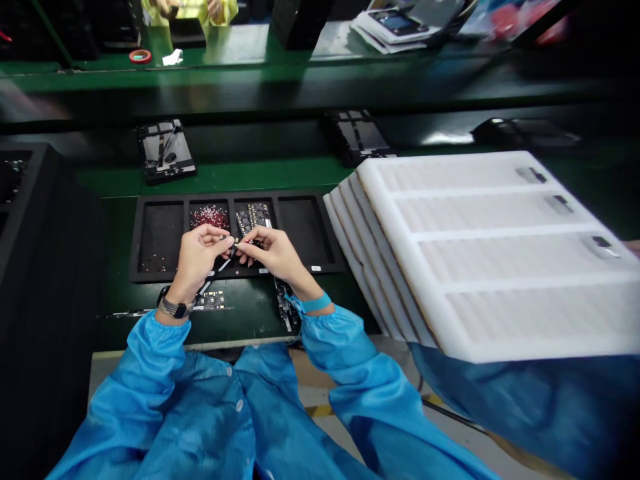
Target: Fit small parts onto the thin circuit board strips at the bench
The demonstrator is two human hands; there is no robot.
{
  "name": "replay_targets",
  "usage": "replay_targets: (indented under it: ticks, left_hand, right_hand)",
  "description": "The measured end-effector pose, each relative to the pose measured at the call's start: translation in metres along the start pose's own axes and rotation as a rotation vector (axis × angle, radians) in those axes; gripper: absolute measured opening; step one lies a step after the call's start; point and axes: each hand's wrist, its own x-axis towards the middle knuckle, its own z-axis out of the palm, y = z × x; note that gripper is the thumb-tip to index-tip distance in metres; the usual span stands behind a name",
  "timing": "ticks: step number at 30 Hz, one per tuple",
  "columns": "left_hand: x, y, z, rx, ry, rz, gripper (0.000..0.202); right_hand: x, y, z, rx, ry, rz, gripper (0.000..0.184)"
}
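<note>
My left hand (195, 260) and my right hand (277, 253) meet over a black divided tray (163, 227). Thumb and fingers of both pinch a small dark electronic part (233, 247), with a thin strip hanging below it; its exact kind is too small to make out. Just behind the fingers, one compartment holds a heap of tiny red and white parts (210, 216). Small circuit boards (259, 215) fill the neighbouring compartment. On the green bench, a strip of boards (213, 300) lies by my left wrist, and more dark boards (286, 311) lie beneath my right wrist.
A stack of white foam trays (480, 227) juts in at right, with a blue-clothed person (525, 400) beside it. A tall black box (55, 267) borders the left. Opened devices (167, 150) rest behind the tray. Across the bench sits a person in yellow (220, 12).
</note>
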Motion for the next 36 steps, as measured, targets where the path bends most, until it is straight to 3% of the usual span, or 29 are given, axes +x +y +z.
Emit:
replay_targets:
  ticks: [4, 9, 14, 17, 21, 23, 26, 30, 36]
  left_hand:
    - [-0.002, 0.010, 0.002, 0.064, 0.009, 0.062, 0.024]
    - [-0.003, 0.027, 0.001, 0.150, 0.005, 0.103, 0.018]
    - [-0.004, 0.054, -0.003, 0.175, -0.022, 0.180, 0.016]
    - [-0.003, 0.078, -0.019, 0.108, -0.017, 0.222, 0.017]
    - [-0.002, 0.102, -0.063, -0.069, 0.087, 0.318, 0.025]
    - [-0.002, 0.102, -0.087, -0.195, 0.187, 0.325, 0.023]
    - [0.002, 0.086, -0.108, -0.368, 0.307, 0.203, 0.019]
    - [0.008, 0.064, -0.112, -0.470, 0.333, 0.025, 0.019]
    - [0.012, 0.065, -0.111, -0.478, 0.254, 0.119, 0.020]
  right_hand:
    - [0.000, 0.001, 0.003, -0.041, 0.102, -0.038, 0.051]
    - [0.000, -0.006, 0.001, -0.195, 0.268, -0.187, 0.041]
    - [0.001, -0.011, -0.005, -0.195, 0.276, -0.194, 0.040]
    - [0.003, -0.013, -0.013, -0.218, 0.243, -0.168, 0.039]
    - [0.017, -0.015, -0.022, -0.421, 0.057, -0.168, 0.025]
    - [0.029, -0.012, -0.021, -0.538, -0.007, -0.182, 0.016]
    - [0.049, -0.006, -0.011, -0.697, -0.036, -0.176, 0.021]
    - [0.066, 0.001, 0.008, -0.850, 0.000, -0.129, 0.014]
    - [0.075, 0.009, 0.028, -0.874, 0.100, -0.135, 0.008]
